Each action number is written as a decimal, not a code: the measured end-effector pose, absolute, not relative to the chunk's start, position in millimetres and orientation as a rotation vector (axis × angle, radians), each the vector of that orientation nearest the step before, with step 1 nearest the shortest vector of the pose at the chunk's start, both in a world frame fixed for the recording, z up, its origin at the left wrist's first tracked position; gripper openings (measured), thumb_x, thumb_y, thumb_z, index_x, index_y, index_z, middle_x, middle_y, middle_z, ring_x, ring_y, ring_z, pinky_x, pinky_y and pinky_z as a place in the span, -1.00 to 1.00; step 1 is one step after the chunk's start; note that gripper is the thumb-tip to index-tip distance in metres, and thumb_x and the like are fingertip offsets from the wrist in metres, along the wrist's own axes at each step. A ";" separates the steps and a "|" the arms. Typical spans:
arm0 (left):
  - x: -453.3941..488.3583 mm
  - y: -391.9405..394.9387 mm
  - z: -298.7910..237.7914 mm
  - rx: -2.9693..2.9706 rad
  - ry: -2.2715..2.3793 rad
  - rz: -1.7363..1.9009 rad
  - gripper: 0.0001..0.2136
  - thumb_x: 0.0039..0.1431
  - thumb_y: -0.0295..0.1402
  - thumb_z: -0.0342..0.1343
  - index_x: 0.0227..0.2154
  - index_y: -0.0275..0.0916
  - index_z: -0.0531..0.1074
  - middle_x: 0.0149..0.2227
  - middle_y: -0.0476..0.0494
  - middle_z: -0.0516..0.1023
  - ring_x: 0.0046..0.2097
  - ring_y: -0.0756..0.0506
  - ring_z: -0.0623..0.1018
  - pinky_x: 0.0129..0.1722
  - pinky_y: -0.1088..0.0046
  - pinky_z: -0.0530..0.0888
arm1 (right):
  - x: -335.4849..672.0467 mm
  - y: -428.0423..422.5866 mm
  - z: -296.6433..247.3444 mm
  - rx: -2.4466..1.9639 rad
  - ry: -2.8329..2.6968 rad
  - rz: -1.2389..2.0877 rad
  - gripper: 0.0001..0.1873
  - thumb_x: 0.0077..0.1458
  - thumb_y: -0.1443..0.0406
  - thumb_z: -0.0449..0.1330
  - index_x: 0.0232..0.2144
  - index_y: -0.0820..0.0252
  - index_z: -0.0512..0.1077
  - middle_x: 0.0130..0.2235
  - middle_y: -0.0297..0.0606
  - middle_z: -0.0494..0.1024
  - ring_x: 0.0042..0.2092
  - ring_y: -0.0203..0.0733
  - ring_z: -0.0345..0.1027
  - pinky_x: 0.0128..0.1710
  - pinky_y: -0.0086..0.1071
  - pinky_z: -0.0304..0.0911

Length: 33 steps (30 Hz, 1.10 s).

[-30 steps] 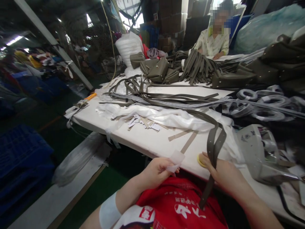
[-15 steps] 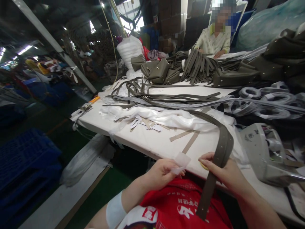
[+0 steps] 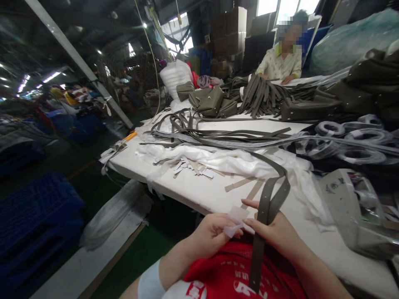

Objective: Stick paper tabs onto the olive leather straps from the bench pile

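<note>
My left hand [image 3: 207, 236], its fingers closed, pinches a small translucent white sheet [image 3: 237, 214] above the table's near edge. My right hand [image 3: 282, 233] holds a dark olive strap [image 3: 266, 203] with small holes or studs along it. The strap loops over at the top, and its end hangs down across the red apron [image 3: 232, 270]. Thumb and index finger of that hand point toward the sheet, apart from each other; its other fingers are hidden behind the strap. From the hand, the strap's far part runs back over the table toward other straps [image 3: 215, 135].
On the white table [image 3: 187, 193] are paper strips [image 3: 195, 167], crumpled white wrapping [image 3: 215, 160], olive bags [image 3: 208, 101] and coiled clear-wrapped rolls [image 3: 361, 153]. A cut-open plastic container [image 3: 339, 207] stands at right. Across the table sits a co-worker [image 3: 279, 62]. Blue pallets [image 3: 40, 224] lie at left.
My right hand has moved left with the strap, close to the sheet, and its index finger has stretched out. The yellowish piece at its fingertips no longer shows. My left hand keeps the sheet.
</note>
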<state>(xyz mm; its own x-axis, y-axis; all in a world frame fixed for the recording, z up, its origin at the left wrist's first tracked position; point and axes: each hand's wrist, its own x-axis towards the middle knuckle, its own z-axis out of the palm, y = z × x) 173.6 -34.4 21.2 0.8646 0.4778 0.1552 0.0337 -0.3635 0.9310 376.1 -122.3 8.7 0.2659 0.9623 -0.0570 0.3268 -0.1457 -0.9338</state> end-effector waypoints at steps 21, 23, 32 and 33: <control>167.8 -36.3 25.5 1.853 0.359 0.512 -0.70 0.32 -0.29 0.02 -0.31 -0.35 0.61 -0.23 -0.29 0.64 -0.14 -0.10 0.61 -0.07 0.47 0.49 | 358.0 -111.8 22.6 -1.547 -1.225 1.019 -0.74 0.01 0.11 0.23 -0.40 0.19 0.52 -0.45 -0.28 0.59 -0.42 -0.17 0.45 -0.41 -0.38 0.34; 167.2 -36.5 26.7 1.875 0.359 0.486 -0.71 0.32 -0.30 0.02 -0.30 -0.35 0.61 -0.20 -0.30 0.62 -0.14 -0.10 0.60 -0.08 0.48 0.49 | 355.6 -111.3 24.7 -1.530 -1.243 1.031 -0.75 0.02 0.10 0.22 -0.46 0.17 0.51 -0.47 -0.30 0.58 -0.42 -0.19 0.44 -0.42 -0.40 0.33; 167.2 -31.7 30.1 1.818 0.459 0.486 -0.62 0.30 -0.15 0.02 -0.33 -0.36 0.60 -0.30 -0.27 0.63 -0.41 -0.01 0.57 -0.36 0.53 0.51 | 370.3 -110.7 21.9 -1.508 -1.197 0.826 -0.75 0.04 0.09 0.26 -0.45 0.15 0.50 -0.51 -0.32 0.53 -0.47 -0.22 0.38 -0.48 -0.40 0.31; 165.7 -30.0 30.3 1.783 0.493 0.477 -0.60 0.29 -0.12 0.04 -0.32 -0.37 0.60 -0.31 -0.27 0.62 -0.46 0.01 0.55 -0.42 0.55 0.49 | 377.7 -111.3 22.2 -1.498 -1.115 0.751 -0.73 0.05 0.07 0.27 -0.45 0.15 0.50 -0.53 -0.31 0.51 -0.49 -0.22 0.36 -0.51 -0.39 0.30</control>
<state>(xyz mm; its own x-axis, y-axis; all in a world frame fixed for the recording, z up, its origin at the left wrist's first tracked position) 165.7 -30.0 30.3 0.8279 0.5568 0.0675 0.0855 -0.2443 0.9659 377.7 -111.3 22.2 0.3629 0.9260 0.1039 0.2516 0.0100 -0.9678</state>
